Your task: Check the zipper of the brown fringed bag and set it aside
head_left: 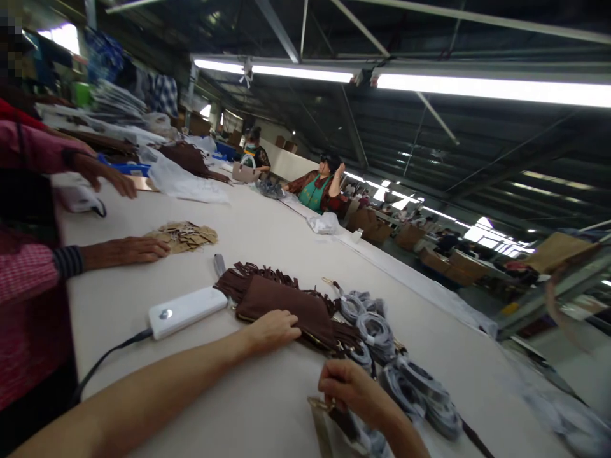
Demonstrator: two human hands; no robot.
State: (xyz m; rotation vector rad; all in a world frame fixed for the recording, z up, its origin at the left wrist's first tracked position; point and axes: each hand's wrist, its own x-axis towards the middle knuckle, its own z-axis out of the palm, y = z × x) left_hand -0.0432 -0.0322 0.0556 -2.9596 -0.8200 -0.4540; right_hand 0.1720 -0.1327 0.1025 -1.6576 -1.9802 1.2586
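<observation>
My left hand (pixel 274 331) lies on the dark brown fringed bag (pixel 281 299), its fingers resting over the near side by a gold zip; its thumb is hard to make out. Closer to me, my right hand (pixel 351 385) is closed in a pinch on a strap with a gold-coloured metal clasp (pixel 317 402). Part of that strap hangs below the fingers, near the bottom of the view. Several coiled straps in grey wrapping (pixel 377 331) lie to the right of the bag, some just beyond my right hand.
A white power bank (pixel 188 312) with a black cable lies left of the bag. A co-worker's hand (pixel 128 250) touches a pile of tan pieces (pixel 186 235); another arm reaches in above. White plastic sheeting (pixel 186 181) lies farther back. Two people sit across the white table (pixel 267 219).
</observation>
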